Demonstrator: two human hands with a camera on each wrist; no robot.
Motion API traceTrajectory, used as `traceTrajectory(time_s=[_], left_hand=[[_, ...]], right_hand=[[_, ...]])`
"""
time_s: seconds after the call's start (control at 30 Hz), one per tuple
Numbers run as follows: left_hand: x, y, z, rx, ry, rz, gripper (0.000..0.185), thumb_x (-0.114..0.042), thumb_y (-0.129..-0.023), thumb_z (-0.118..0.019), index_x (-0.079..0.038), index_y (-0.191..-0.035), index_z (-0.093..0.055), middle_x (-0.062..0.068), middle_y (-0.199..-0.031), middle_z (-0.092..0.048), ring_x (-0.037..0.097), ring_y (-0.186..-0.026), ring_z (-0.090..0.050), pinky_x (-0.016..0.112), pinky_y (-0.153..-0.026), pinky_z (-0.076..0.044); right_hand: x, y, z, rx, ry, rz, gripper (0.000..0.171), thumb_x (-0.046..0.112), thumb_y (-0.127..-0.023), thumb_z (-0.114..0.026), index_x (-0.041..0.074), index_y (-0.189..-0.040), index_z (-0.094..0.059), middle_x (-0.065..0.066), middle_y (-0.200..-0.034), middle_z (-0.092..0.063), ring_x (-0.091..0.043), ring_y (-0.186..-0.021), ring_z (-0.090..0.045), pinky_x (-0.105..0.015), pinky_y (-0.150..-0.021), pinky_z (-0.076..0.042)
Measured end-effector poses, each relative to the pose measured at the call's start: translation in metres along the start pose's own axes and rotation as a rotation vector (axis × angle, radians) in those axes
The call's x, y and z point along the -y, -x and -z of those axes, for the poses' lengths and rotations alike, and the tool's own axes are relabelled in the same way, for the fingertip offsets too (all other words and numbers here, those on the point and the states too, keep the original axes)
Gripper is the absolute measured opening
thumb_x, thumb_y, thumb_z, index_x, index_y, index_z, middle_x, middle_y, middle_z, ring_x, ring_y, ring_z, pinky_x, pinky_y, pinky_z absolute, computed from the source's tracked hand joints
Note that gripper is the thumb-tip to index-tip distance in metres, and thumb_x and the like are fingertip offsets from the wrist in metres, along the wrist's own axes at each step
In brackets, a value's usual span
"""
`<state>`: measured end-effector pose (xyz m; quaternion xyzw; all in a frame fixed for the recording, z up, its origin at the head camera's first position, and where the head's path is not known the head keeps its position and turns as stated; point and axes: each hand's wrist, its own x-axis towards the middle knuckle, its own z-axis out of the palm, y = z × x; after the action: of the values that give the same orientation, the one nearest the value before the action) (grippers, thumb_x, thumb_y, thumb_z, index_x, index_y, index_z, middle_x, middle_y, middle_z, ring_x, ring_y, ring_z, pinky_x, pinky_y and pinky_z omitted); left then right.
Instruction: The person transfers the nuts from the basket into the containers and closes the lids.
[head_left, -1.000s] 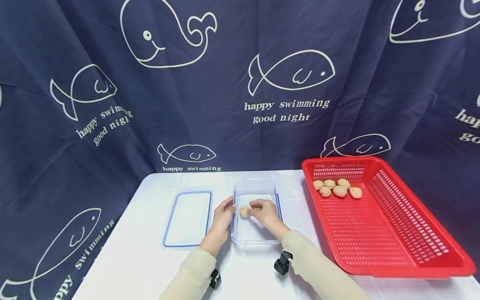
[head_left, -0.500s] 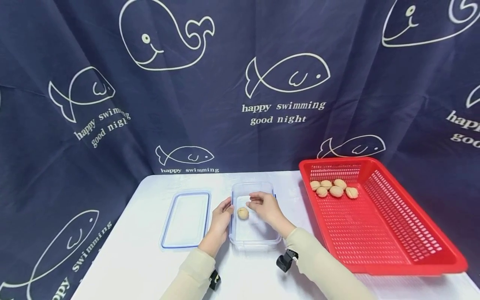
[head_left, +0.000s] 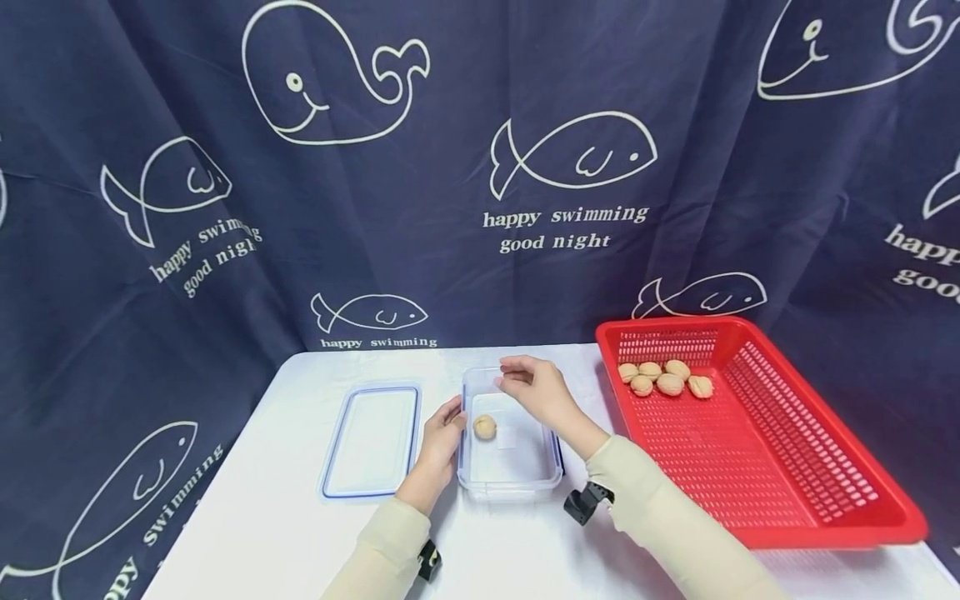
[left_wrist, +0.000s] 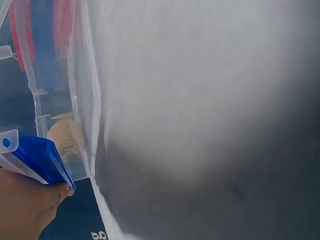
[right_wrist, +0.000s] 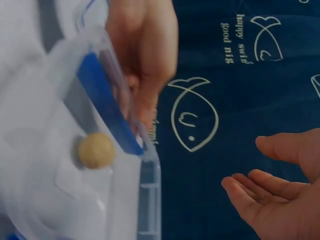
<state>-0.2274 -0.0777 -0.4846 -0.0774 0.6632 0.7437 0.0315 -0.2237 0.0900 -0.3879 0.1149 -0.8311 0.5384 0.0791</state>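
Staged tabletop (head_left: 300,533) before whale-print backdrop (head_left: 375,167)

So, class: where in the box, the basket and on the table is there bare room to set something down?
Box: bare near end, below the walnut. Basket: bare except the walnuts crowding its far-left corner. Table: bare strip left of the lid.

The backdrop curtain (head_left: 420,192) is navy blue, printed with white outline whales and fish and white lettering. A bright red mesh basket (head_left: 757,450) holds tan walnuts (head_left: 663,379), while the clear container (head_left: 510,483) with blue clips has one tan walnut (head_left: 484,427) inside. The lid (head_left: 372,437) is clear with a blue rim, the table (head_left: 285,517) is white, and the sleeves (head_left: 675,525) are cream.
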Motion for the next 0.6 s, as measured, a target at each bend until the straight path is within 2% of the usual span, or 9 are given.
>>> traceTrajectory(time_s=[0.37, 0.43, 0.6], left_hand=[[-0.002, 0.004, 0.001, 0.004, 0.000, 0.012, 0.046, -0.001, -0.097, -0.045, 0.007, -0.142, -0.037, 0.028, -0.145, -0.038, 0.040, -0.137, -0.034, 0.046, -0.116, -0.028], [-0.001, 0.003, 0.001, 0.005, 0.003, 0.011, 0.046, 0.000, -0.097, -0.045, 0.007, -0.142, -0.037, 0.028, -0.145, -0.038, 0.040, -0.137, -0.034, 0.046, -0.116, -0.028], [0.000, 0.000, 0.000, 0.002, 0.005, 0.005, 0.045, 0.000, -0.097, -0.045, 0.008, -0.141, -0.038, 0.028, -0.144, -0.039, 0.040, -0.136, -0.035, 0.046, -0.115, -0.029]], right_hand=[[0.006, -0.014, 0.043, -0.026, 0.006, 0.061, 0.032, 0.003, -0.088, -0.067, -0.010, -0.117, -0.062, -0.026, -0.111, -0.066, -0.035, -0.102, -0.066, -0.039, -0.088, -0.057], [0.005, -0.016, 0.052, -0.042, 0.005, 0.078, 0.033, 0.004, -0.088, -0.067, -0.010, -0.117, -0.062, -0.026, -0.111, -0.066, -0.036, -0.102, -0.066, -0.034, -0.087, -0.057], [0.000, -0.021, 0.076, -0.082, -0.007, 0.072, 0.033, 0.006, -0.089, -0.067, -0.009, -0.118, -0.062, -0.026, -0.112, -0.066, -0.035, -0.102, -0.065, -0.013, -0.080, -0.052]])
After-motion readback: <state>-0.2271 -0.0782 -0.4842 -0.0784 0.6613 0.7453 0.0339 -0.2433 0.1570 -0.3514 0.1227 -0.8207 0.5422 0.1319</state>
